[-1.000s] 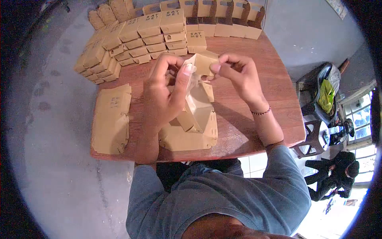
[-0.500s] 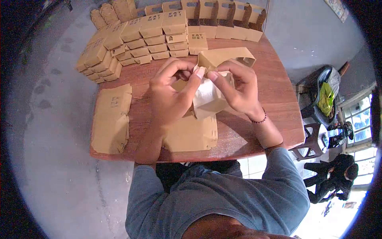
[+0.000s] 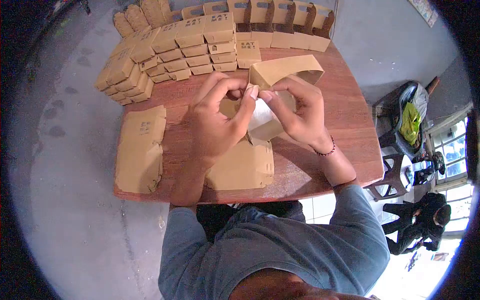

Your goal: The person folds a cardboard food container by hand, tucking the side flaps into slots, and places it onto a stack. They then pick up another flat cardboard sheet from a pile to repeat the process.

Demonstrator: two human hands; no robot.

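Observation:
A partly folded cardboard box (image 3: 285, 69) hangs above the table between my two hands, its pale inside showing. My left hand (image 3: 222, 112) pinches a corner of the box between thumb and fingers. Close beside it, my right hand (image 3: 302, 110) pinches the same corner area, thumb tip near the left thumb. Below the hands, flat cardboard blanks (image 3: 240, 167) lie at the table's front edge, partly covered by my left forearm. Another pile of flat blanks (image 3: 140, 150) with printed lettering lies to the left.
Stacked closed boxes marked "EAT ME!" (image 3: 190, 35) fill the back left of the wooden table (image 3: 345, 125). Behind them stands a row of cardboard carriers with handle holes (image 3: 285, 25). At the right are a stool (image 3: 397, 175), a bag-filled bin (image 3: 410, 120) and a person in dark clothes (image 3: 417, 220).
The box has tilted slightly, its upper flap rising and its lower part drawing up. Both hands keep their pinch at the corner.

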